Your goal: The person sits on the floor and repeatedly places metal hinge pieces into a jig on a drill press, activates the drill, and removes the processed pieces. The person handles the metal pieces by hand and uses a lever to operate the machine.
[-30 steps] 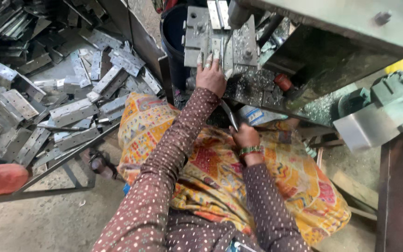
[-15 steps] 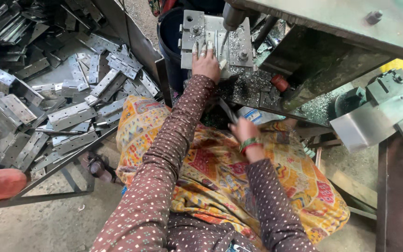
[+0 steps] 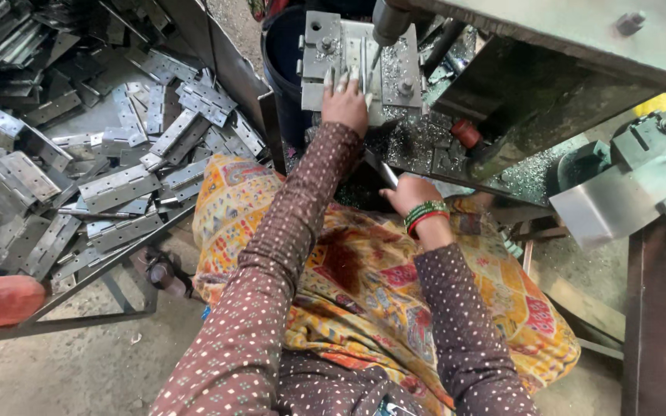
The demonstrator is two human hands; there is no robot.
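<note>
My left hand [image 3: 345, 102] reaches forward and rests with its fingers spread on a metal hinge plate [image 3: 352, 58] lying in the grey jig under the drill bit [image 3: 379, 48] of a drill press. My right hand [image 3: 412, 194], with green and red bangles at the wrist, is closed around a thin metal lever [image 3: 381, 171] below the machine table. Metal shavings [image 3: 418, 139] cover the table around the jig. A patterned yellow cloth [image 3: 364, 270] lies over my lap.
A large pile of steel hinges [image 3: 102, 154] fills a tray on the left, edged by a metal frame [image 3: 79, 285]. A dark blue bucket [image 3: 283, 54] stands behind the jig. Machine housing [image 3: 580, 69] and a grey metal bracket [image 3: 626, 185] are on the right.
My left hand has pushed farther forward onto the hinge plate in the jig. My right hand stayed closed on the lever, shifting slightly. The view moved closer to the drill.
</note>
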